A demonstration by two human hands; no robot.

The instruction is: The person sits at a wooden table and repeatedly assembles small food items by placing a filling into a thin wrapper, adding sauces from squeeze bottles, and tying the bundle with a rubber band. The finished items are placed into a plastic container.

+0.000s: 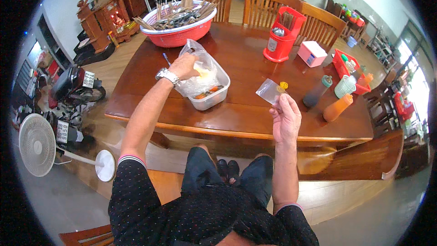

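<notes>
Over the brown wooden table [255,64], the left hand [184,66] reaches into a clear plastic bag [202,70] inside a clear rectangular plastic tub [214,98], fingers hidden; the right hand [286,119] pinches a small clear plastic pouch [268,91] aloft.

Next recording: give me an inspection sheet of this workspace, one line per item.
Surface: brown wooden table, glossy, bare in the middle.
Job's things: clear plastic tub lined with a plastic bag; small clear bag with a yellow rubber band.
Clutter: red basin of chopsticks, red utensil holder, pink box, red condiment tray, dark and orange squeeze bottles.
Hands: left hand reaches into the bag in the tub; right hand holds up the small bag in its fingers.
Cables: nothing seen.
Surroundings: wooden chairs, a standing fan, a parked motorbike.
</notes>
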